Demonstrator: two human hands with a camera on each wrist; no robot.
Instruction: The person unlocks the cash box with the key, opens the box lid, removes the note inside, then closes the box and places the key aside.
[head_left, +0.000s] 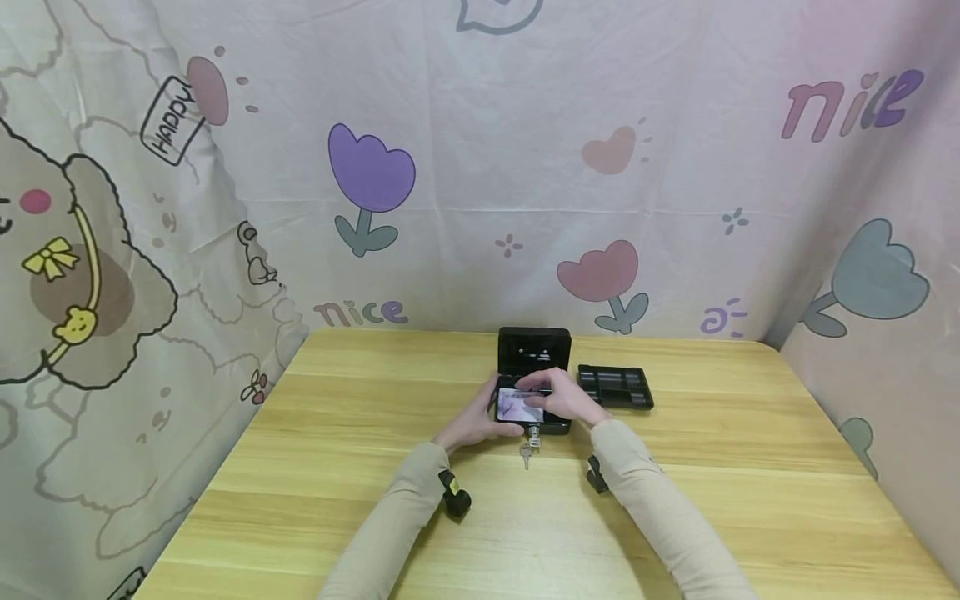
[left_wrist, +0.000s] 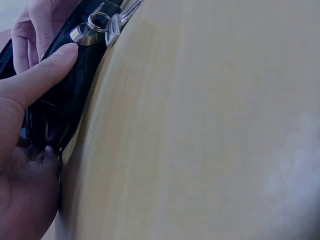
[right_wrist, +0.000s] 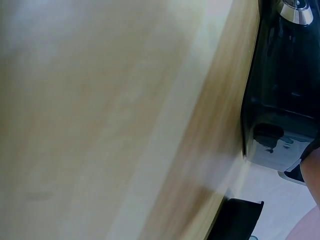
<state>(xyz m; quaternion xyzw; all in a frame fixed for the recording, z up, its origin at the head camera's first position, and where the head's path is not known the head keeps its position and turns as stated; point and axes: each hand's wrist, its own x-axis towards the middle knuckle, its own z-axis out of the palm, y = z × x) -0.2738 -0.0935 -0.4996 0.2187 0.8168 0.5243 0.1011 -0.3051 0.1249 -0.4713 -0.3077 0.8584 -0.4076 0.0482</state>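
- Black cash box (head_left: 534, 392) already stands open, tray (head_left: 615, 387) out at its 3 o'clock.
- Left hand (head_left: 480, 417) grips its side; right hand (head_left: 558, 396) pinches a banknote (head_left: 519, 406) over it, not yet settled inside.

My left hand (left_wrist: 22, 150) grips the near corner of the black lockbox (left_wrist: 60, 105), thumb pressed flat on its glossy front wall. Just above my thumb a silver lock (left_wrist: 82, 34) holds a key ring with keys (left_wrist: 117, 22) lying against the pale wooden table (left_wrist: 210, 130). My right hand's fingers (left_wrist: 37, 25) curl over the box's top.
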